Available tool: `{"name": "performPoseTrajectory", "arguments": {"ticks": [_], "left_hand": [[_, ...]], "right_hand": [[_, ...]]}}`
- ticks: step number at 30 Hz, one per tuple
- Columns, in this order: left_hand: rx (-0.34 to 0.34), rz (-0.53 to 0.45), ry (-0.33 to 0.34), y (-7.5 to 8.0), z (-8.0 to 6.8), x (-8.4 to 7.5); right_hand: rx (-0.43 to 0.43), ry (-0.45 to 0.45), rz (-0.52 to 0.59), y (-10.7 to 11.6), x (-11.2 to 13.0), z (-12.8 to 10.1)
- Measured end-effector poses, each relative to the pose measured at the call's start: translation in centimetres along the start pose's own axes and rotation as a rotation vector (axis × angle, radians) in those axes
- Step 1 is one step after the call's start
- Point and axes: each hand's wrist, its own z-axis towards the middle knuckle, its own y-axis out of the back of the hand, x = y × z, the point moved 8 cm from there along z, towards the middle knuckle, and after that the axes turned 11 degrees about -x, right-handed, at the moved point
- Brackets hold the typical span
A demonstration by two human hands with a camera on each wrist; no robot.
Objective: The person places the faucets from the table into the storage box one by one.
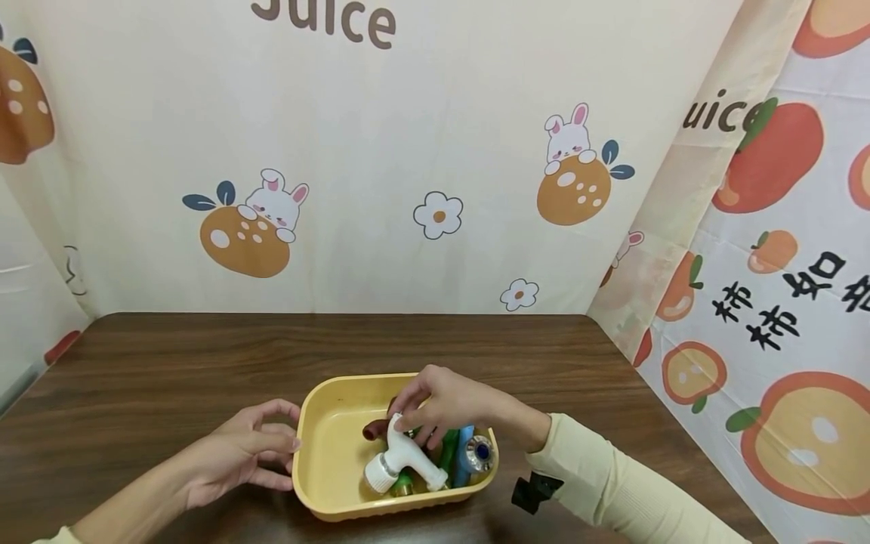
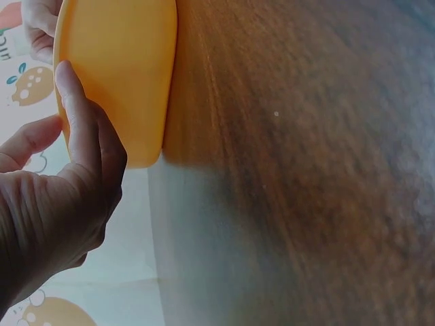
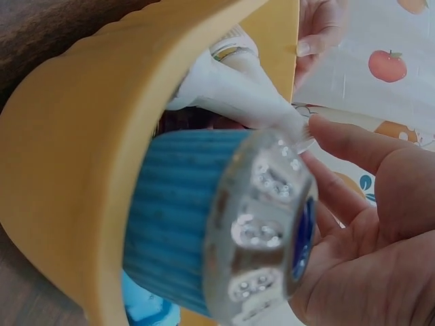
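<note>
A yellow plastic basin [image 1: 326, 453] stands on the table with several items in its right half. My right hand [image 1: 442, 404] reaches in from above and pinches the upper end of a white plastic tap [image 1: 404, 457] between thumb and fingers. The tap lies tilted, its ribbed white collar at the lower left. My left hand [image 1: 238, 453] touches the basin's left wall from outside; in the left wrist view its fingertips [image 2: 66, 71] rest at the rim. Close beside my right hand is a blue ribbed piece with a silver end [image 3: 217, 224].
A dark brown tube [image 1: 374, 431] and green pieces [image 1: 448, 451] lie partly hidden around the tap. Beneath the basin is a dark wooden table [image 1: 204, 355]. A printed cloth [image 1: 374, 136] hangs behind the table, and others hang at both sides.
</note>
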Motion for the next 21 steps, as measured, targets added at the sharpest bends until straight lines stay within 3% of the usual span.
{"name": "performPoseTrajectory", "arguments": {"ticks": [21], "left_hand": [[0.0, -0.001, 0.011, -0.1, 0.04, -0.11]], "right_hand": [[-0.005, 0.074, -0.139, -0.25, 0.5, 0.28]]}}
